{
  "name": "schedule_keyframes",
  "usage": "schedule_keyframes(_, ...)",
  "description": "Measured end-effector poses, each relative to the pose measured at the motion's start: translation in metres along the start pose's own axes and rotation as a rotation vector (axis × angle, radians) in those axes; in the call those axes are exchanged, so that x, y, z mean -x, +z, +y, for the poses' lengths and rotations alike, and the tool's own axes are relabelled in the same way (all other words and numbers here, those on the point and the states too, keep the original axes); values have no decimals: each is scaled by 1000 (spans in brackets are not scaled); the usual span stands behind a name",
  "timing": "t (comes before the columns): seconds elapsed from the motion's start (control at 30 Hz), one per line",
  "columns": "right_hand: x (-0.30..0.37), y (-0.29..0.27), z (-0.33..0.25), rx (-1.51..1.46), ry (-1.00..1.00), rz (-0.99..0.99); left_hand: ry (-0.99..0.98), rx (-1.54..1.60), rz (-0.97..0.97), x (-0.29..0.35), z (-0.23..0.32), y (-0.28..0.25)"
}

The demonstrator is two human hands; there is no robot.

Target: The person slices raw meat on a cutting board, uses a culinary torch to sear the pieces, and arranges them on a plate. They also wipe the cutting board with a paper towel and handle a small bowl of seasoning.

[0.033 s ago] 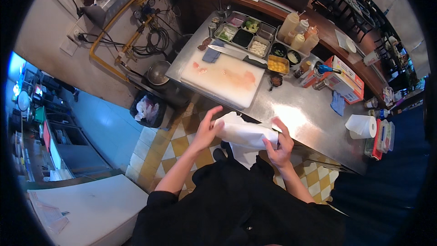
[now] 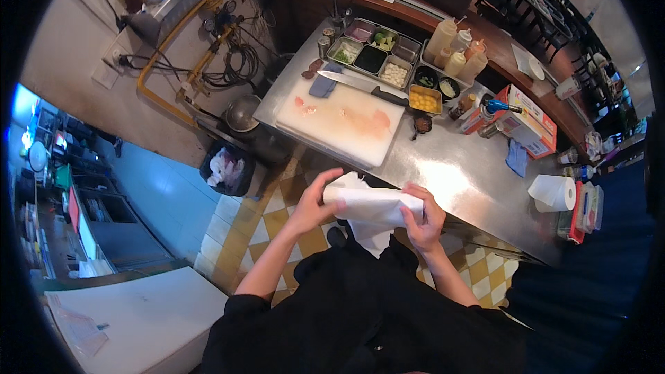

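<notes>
A white paper towel bundle, rolled lengthwise with a loose flap hanging below it, is held in front of my body. My left hand grips its left end, thumb in front and fingers curled behind. Around the right end, my right hand has its thumb on the near side and fingers over the top. What the paper may wrap is hidden. Beyond it, on the steel counter, lies a white cutting board with pink wet smears. A long knife with a dark handle lies across the board's far edge, near a folded blue cloth.
Behind the board stand metal pans of ingredients and several squeeze bottles. To the right are a cardboard box, a blue cloth and a paper towel roll. A lined trash bin stands left of the steel counter.
My left hand's fingers have closed in on the bundle's left end. My right fingers have curled further over the right end, and the roll looks tighter and straighter.
</notes>
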State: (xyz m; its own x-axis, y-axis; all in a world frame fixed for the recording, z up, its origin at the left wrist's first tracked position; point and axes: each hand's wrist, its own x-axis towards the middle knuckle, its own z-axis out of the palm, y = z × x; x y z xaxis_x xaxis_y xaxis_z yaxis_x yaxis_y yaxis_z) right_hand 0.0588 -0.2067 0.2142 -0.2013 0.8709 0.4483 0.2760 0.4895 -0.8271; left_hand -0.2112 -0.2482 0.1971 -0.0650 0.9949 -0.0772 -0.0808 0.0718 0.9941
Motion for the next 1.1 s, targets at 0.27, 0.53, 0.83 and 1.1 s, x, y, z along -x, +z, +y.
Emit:
schedule_keyframes(0.27,-90,61,83,97,167,157,-44,-578,58,-75,-3,-30)
schedule_keyframes(0.53,-242,126,226,207,-38,-304,-455,-240,124,-184,-82,-24)
schedule_keyframes(0.83,-245,248,235,547,-267,-389,-652,-79,377,-181,-132,-62)
schedule_keyframes(1.1,-146,175,223,578,229,-281,-185,-1190,-121,-212,-69,-80)
